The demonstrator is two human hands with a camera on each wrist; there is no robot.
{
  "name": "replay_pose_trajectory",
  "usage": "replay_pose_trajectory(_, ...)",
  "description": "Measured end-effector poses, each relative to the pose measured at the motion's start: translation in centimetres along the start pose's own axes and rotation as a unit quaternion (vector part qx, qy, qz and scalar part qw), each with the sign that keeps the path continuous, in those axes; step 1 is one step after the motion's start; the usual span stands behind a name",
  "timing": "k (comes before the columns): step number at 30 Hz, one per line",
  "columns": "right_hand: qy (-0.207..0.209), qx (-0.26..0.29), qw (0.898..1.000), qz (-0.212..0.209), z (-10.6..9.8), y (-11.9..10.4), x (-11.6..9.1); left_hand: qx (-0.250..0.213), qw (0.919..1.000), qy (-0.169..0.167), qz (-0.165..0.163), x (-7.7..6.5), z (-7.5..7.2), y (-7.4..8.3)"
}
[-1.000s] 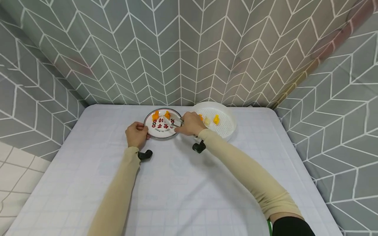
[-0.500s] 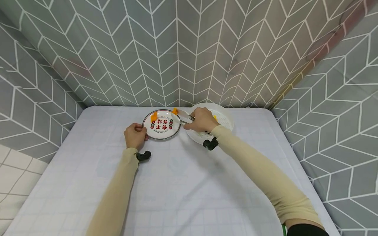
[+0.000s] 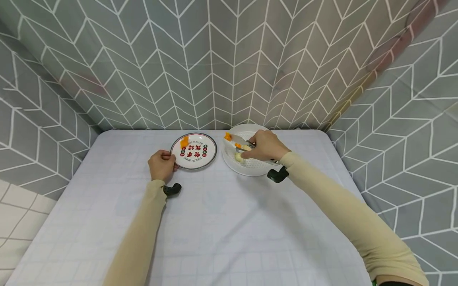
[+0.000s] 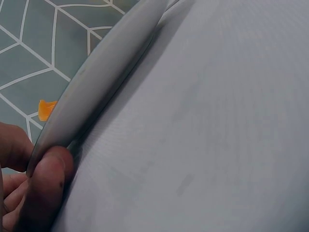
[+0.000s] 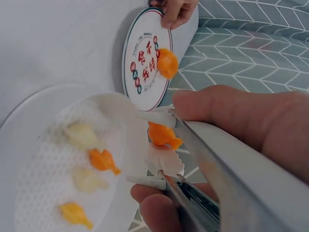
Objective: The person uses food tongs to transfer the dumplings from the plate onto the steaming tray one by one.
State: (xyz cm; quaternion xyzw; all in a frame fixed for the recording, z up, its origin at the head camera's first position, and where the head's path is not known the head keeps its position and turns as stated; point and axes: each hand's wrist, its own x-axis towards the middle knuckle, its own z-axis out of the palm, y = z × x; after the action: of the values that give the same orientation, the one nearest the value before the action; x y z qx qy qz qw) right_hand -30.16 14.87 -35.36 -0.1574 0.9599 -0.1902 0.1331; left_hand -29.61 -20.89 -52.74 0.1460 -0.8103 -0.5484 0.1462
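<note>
My left hand pinches the left rim of a round white plate with red characters and a dark edge line. One small orange fish-shaped piece lies on that plate. My right hand grips metal tongs with pale tips. Between the tips is another orange fish-shaped piece, over the left rim of a round white perforated basket. Inside the basket lie an orange piece, a yellow piece and two pale pieces, one being the upper pale piece.
Plate and basket stand side by side near the back of a table with a white cover. A grey patterned curtain rises right behind the table's back edge, and more of it hangs on both sides.
My right hand has moved right with the tongs, lifting an orange piece off the plate and carrying it to the basket's left rim. My left hand stays at the plate.
</note>
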Motion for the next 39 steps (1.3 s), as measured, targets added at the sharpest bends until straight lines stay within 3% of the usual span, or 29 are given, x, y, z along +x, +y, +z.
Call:
replay_pose_trajectory(11, -0.009, -0.026, 1.000, 0.005, -0.9, 2.6, -3.0, 0.002, 1.0000, 0.008, 0.000, 0.0, 0.0, 0.2)
replay_pose_trajectory(21, -0.022, -0.041, 0.999, 0.019, -0.6, 4.2, -4.5, 0.012, 0.9998, 0.002, -0.013, 0.0, 0.0, 0.1)
replay_pose_trajectory(29, -0.035, -0.049, 0.998, 0.031, -0.3, 5.1, -4.6, 0.008, 0.9999, 0.000, -0.009, 0.0, -0.1, 0.2)
replay_pose_trajectory(39, -0.045, -0.050, 0.998, 0.014, 0.3, 5.7, -4.1, 0.017, 0.9996, -0.001, -0.024, -0.2, 0.0, 0.4)
